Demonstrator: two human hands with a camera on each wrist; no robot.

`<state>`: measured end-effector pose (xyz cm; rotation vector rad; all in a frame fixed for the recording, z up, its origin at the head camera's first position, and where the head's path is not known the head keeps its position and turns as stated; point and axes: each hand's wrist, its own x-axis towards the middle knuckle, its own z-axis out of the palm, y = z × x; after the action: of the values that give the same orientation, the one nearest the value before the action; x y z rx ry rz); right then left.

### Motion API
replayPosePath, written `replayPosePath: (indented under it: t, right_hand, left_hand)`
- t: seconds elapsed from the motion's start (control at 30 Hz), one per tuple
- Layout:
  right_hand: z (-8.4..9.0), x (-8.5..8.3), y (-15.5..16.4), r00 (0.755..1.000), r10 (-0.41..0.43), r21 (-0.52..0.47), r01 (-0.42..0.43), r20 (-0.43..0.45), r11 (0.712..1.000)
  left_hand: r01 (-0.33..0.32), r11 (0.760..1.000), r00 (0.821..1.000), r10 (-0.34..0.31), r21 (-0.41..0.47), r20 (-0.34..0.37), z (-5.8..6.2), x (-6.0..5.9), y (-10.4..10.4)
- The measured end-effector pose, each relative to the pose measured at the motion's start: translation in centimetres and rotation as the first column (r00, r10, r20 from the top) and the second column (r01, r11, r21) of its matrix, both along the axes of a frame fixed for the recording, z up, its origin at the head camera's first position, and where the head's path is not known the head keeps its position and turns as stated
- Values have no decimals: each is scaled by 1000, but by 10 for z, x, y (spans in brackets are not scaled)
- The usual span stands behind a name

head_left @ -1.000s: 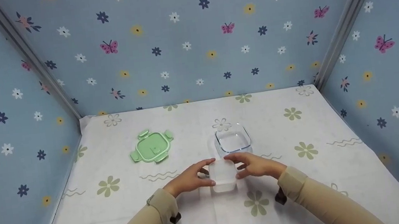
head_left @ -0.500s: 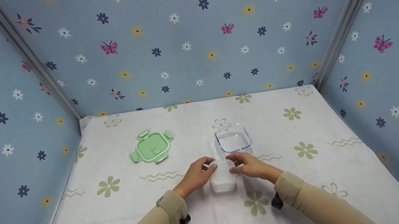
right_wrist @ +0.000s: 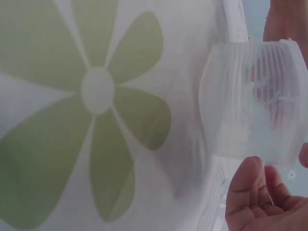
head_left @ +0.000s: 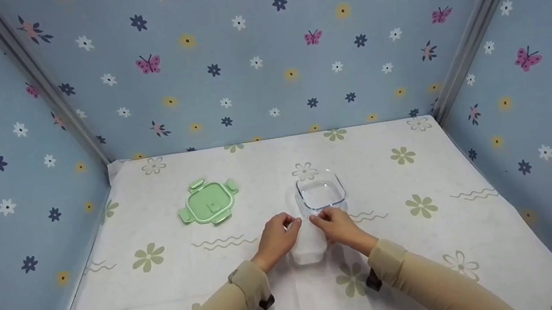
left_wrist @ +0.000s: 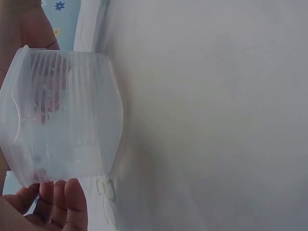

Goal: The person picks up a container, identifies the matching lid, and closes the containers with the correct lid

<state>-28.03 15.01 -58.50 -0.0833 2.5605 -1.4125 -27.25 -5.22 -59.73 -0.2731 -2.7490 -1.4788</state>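
Observation:
A small translucent ribbed plastic tub [head_left: 309, 249] stands on the flowered tablecloth [head_left: 421, 242] near the middle. My left hand [head_left: 278, 234] grips its left far corner, and my right hand [head_left: 335, 225] grips its right far corner. The fingertips of both nearly meet over its far rim. In the left wrist view the tub [left_wrist: 62, 118] fills the left side with fingertips [left_wrist: 65, 204] curled below it. The right wrist view shows the tub [right_wrist: 257, 106] with my right hand's fingers [right_wrist: 250, 192] beside it. A clear glass dish [head_left: 320, 193] sits just beyond the hands.
A green snap-lock lid [head_left: 208, 202] lies flat to the left of the glass dish. Blue flowered walls [head_left: 265, 62] close in the table at the back and both sides.
Both hands have slid from the tub's sides up to its far end and drawn closer together. The arms have reached further forward. The dish and lid have not moved.

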Motion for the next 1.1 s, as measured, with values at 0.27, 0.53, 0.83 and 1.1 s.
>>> replayPosePath:
  t: [0.27,0.53,0.83,1.1]
  right_hand:
    - [0,3,-5,1000,7,47,-6,-3,999]
    - [-3,1,-2,999,47,83,-49,16,995]
    - [-8,-1,0,995,87,92,-82,-49,992]
    - [-10,-1,1,993,89,82,-83,-74,993]
  left_hand:
    - [-30,998,999,31,-47,13,-1,-1,3]
    - [-26,994,995,36,-109,89,-2,-2,2]
    - [-26,994,993,38,-111,111,-6,-3,0]
    - [-17,998,992,24,-54,127,-9,-3,0]
